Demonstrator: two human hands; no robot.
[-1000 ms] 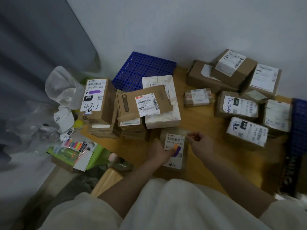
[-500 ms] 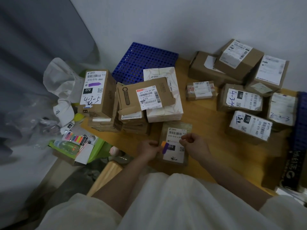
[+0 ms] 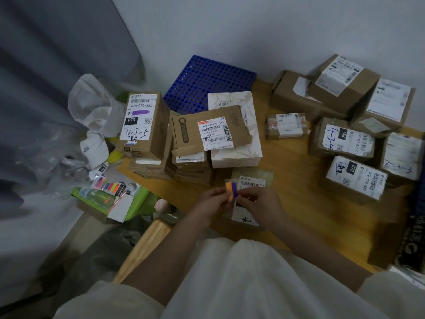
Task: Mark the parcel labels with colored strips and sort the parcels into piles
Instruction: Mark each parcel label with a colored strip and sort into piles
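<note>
A flat brown parcel (image 3: pixel 253 176) with a white label lies on the wooden table (image 3: pixel 299 203) right in front of me. Just above its near half, my left hand (image 3: pixel 212 202) pinches a small pad of orange and purple colored strips (image 3: pixel 231 191). My right hand (image 3: pixel 259 203) meets the pad from the right, fingertips at its purple edge, and covers the label's middle. At the left stands a pile topped by a box (image 3: pixel 143 125) whose label carries a purple strip. A second pile (image 3: pixel 207 134) sits beside it.
Several labelled boxes (image 3: pixel 345 143) crowd the table's right and back. A blue perforated crate (image 3: pixel 207 81) leans against the wall. Left of the table, a green tray (image 3: pixel 135 203) holds a bottle and a pack of colored strips (image 3: pixel 110 186). White bags and a grey curtain lie further left.
Both hands rose off the flat parcel and came together. The strip pad, earlier low against the label in my left hand, is now held up between both hands.
</note>
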